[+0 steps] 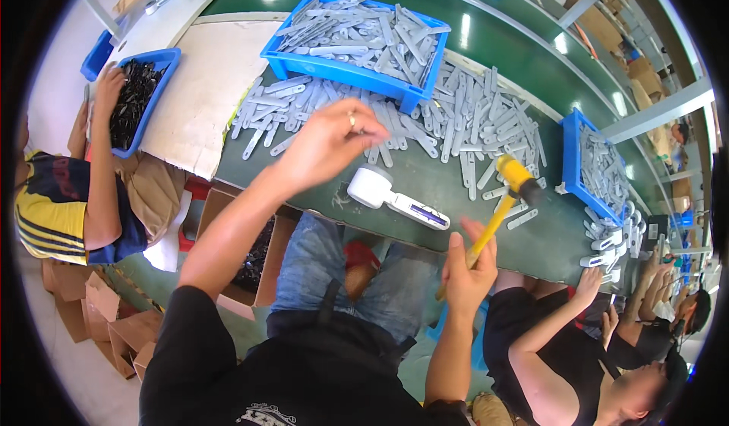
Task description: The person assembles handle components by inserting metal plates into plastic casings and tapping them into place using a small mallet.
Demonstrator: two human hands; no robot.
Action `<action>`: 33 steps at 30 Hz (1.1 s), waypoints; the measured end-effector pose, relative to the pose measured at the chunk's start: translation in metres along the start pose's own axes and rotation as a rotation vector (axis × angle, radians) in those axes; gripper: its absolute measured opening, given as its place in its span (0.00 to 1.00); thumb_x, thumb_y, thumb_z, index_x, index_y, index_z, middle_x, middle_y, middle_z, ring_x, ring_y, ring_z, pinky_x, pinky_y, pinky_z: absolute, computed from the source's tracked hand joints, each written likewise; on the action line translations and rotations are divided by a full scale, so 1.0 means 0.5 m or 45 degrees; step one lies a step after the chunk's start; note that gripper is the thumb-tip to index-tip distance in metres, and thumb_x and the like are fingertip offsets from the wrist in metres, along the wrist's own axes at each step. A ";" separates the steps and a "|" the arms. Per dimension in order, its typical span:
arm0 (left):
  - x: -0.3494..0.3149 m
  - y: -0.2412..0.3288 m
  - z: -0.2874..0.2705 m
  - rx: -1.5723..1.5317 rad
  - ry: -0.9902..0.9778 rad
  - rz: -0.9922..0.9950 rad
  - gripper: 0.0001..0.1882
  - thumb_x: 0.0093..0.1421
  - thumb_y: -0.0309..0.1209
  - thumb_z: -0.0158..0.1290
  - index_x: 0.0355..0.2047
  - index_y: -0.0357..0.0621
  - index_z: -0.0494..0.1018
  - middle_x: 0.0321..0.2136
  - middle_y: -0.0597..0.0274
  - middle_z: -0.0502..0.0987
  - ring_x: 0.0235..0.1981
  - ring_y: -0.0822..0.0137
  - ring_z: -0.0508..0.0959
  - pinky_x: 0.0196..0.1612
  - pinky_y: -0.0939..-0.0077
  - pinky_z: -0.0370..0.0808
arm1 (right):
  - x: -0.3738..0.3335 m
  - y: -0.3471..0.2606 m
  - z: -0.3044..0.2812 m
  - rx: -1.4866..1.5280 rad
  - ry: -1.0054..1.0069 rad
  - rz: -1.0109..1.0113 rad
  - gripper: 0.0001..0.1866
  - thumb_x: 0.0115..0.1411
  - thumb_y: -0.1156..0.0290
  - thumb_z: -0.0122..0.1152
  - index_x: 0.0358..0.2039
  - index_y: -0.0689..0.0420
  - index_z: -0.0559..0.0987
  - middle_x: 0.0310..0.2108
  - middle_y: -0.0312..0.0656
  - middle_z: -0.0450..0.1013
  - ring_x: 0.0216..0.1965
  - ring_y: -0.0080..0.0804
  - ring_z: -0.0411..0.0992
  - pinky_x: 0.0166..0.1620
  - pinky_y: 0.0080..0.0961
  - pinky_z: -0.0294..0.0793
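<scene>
My left hand (330, 143) hovers palm down over the near edge of a heap of grey plastic strips (486, 111), its fingers loosely bent and apart. Nothing shows between them. Just below it on the green table lies a white spoon-shaped device (387, 194), with a deep round cup and a long handle inset with a dark purple strip. To the right, my right hand (469, 270) loosely grips a mallet (497, 213) by its yellow handle. The mallet's yellow head with a black face is raised above the table, beside the strips.
A blue crate (342, 65) heaped with strips stands behind the pile. Another blue crate (569, 160) is at the right, near white devices (607, 247). On the left, a co-worker's hand (110, 88) reaches into a blue bin (163, 65) of black parts. Another co-worker sits close by on the right.
</scene>
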State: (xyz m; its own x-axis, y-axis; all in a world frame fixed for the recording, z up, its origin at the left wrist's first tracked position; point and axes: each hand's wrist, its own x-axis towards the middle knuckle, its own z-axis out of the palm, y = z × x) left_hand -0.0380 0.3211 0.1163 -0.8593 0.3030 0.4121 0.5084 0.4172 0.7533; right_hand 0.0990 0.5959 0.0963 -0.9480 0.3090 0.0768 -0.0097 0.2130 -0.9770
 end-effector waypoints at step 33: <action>-0.098 0.083 0.167 0.327 -0.093 0.223 0.11 0.54 0.31 0.69 0.38 0.49 0.84 0.41 0.69 0.83 0.47 0.62 0.79 0.52 0.64 0.73 | 0.000 0.006 0.026 0.047 -0.008 0.235 0.09 0.72 0.69 0.63 0.43 0.62 0.79 0.32 0.36 0.81 0.18 0.15 0.68 0.22 0.17 0.66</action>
State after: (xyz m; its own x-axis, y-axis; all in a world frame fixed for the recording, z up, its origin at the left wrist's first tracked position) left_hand 0.0301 0.3953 0.0845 -0.7558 0.4460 0.4794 0.6538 0.5532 0.5162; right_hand 0.0947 0.5844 0.0908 -0.9368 0.3337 -0.1055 0.1530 0.1194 -0.9810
